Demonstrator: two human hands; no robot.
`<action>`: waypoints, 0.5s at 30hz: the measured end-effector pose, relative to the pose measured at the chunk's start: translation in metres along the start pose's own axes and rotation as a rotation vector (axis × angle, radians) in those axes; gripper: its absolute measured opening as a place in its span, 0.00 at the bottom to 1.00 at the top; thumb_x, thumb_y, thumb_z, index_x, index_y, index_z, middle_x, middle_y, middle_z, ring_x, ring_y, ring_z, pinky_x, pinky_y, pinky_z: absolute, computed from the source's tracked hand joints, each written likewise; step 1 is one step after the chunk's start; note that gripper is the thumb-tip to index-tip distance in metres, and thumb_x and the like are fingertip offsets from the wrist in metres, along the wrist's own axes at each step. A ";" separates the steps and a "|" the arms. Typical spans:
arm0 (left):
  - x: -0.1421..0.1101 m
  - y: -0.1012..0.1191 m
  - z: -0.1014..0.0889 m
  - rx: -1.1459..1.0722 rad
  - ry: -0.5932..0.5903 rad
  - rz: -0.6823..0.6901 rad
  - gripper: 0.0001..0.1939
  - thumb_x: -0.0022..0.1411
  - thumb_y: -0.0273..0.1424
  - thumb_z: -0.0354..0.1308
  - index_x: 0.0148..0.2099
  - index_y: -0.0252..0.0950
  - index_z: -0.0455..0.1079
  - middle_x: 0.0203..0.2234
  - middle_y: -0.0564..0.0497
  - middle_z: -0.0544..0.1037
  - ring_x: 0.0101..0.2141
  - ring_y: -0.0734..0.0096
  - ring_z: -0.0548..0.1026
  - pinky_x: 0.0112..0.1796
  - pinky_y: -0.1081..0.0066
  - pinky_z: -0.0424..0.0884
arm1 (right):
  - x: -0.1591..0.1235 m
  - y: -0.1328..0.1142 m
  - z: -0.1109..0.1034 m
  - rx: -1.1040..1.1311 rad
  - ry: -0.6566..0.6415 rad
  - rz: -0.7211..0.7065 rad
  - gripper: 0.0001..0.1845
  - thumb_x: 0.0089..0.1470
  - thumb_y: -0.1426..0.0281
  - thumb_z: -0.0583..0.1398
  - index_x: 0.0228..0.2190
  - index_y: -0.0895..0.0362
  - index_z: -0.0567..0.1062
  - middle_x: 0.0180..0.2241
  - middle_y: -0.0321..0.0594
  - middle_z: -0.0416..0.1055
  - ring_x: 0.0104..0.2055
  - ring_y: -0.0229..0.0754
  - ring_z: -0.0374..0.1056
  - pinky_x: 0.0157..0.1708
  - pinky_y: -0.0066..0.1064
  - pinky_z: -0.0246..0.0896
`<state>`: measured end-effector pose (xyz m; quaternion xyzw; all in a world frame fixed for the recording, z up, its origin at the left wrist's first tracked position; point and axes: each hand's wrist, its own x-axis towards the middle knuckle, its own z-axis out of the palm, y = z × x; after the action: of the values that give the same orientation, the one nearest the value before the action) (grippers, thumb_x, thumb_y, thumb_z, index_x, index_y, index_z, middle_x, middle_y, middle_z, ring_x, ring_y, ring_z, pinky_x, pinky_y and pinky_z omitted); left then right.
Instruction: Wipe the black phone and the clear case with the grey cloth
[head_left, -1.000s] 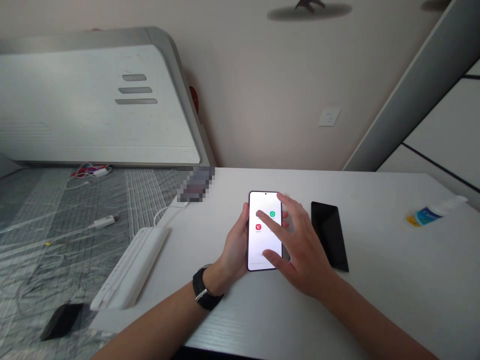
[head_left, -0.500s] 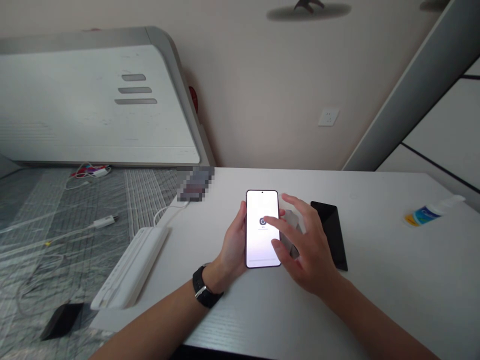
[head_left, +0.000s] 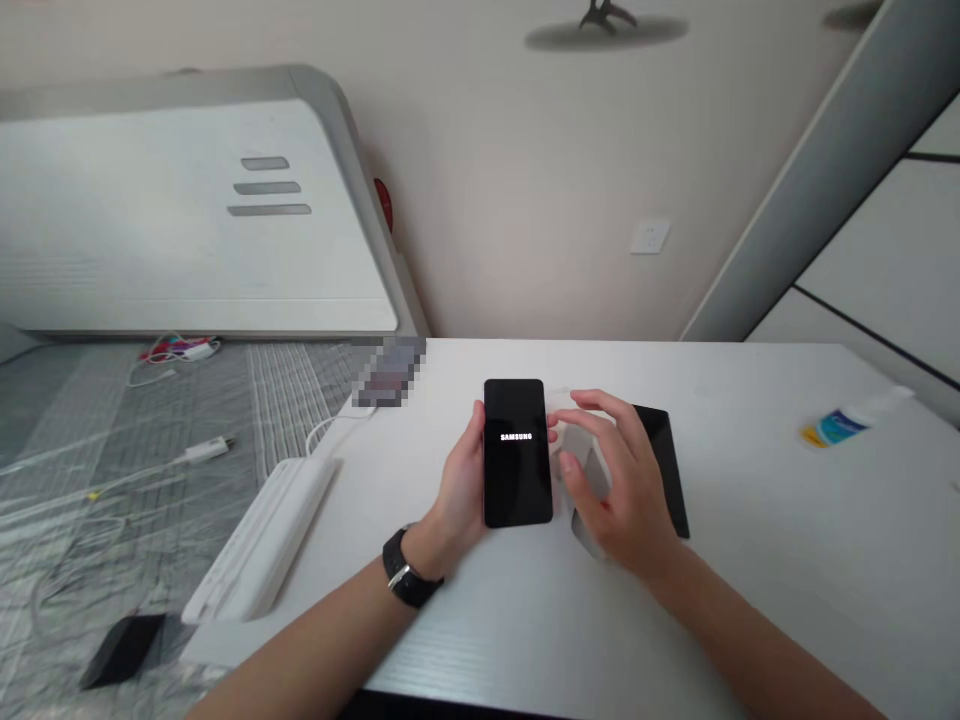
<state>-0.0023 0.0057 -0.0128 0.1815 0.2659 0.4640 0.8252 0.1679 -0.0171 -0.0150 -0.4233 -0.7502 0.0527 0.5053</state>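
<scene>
A smartphone (head_left: 517, 475) stands tilted toward me above the white table, its screen black with white "SAMSUNG" lettering. My left hand (head_left: 463, 480) is closed around it, thumb along the left edge and fingertips showing at the right edge. Just right of the phone, my right hand (head_left: 619, 475) hovers with fingers apart, holding nothing. Beneath that hand lies a clear, pale item (head_left: 587, 535), mostly covered, whose kind I cannot make out. A flat black rectangular object (head_left: 667, 465) lies partly behind the right hand. My left wrist wears a black watch strap (head_left: 409, 570).
On the table's left edge sits a long white power strip (head_left: 262, 535), its cord running toward a blurred-out item (head_left: 390, 372). A pump bottle (head_left: 847, 424) lies at the right. Left of the table is a grey-covered bed (head_left: 292, 385) with cables and a black pouch-like object (head_left: 124, 650).
The phone's screen has gone from bright white with a power icon to black with "SAMSUNG". My right hand's fingers have drawn off the screen to the right.
</scene>
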 end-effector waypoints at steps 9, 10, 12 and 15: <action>0.013 0.037 -0.012 0.216 0.067 0.011 0.33 0.75 0.50 0.44 0.52 0.24 0.76 0.43 0.35 0.83 0.34 0.61 0.83 0.36 0.68 0.79 | 0.005 0.042 -0.005 -0.238 -0.272 0.348 0.16 0.58 0.54 0.62 0.31 0.53 0.69 0.32 0.40 0.72 0.37 0.49 0.67 0.37 0.40 0.60; 0.013 0.042 -0.014 0.239 0.056 -0.012 0.31 0.74 0.48 0.46 0.53 0.24 0.75 0.44 0.34 0.83 0.34 0.60 0.83 0.35 0.68 0.79 | 0.005 0.044 -0.005 -0.259 -0.338 0.353 0.18 0.56 0.54 0.64 0.27 0.53 0.69 0.30 0.39 0.72 0.36 0.49 0.66 0.37 0.40 0.58; 0.014 0.048 -0.017 0.266 0.048 -0.050 0.23 0.74 0.41 0.52 0.54 0.24 0.74 0.45 0.33 0.83 0.36 0.58 0.84 0.37 0.68 0.79 | 0.003 0.047 -0.005 -0.241 -0.403 0.329 0.15 0.53 0.61 0.67 0.23 0.53 0.70 0.27 0.38 0.72 0.35 0.48 0.66 0.37 0.39 0.56; 0.014 0.045 -0.018 0.283 0.055 -0.094 0.17 0.71 0.30 0.55 0.54 0.22 0.73 0.45 0.31 0.83 0.40 0.56 0.84 0.39 0.67 0.79 | 0.003 0.051 -0.006 -0.161 -0.412 0.314 0.12 0.53 0.72 0.64 0.20 0.54 0.71 0.25 0.37 0.73 0.32 0.44 0.67 0.36 0.36 0.55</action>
<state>-0.0373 0.0411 -0.0060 0.2704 0.3595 0.3877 0.8045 0.2022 0.0151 -0.0358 -0.5538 -0.7640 0.1556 0.2920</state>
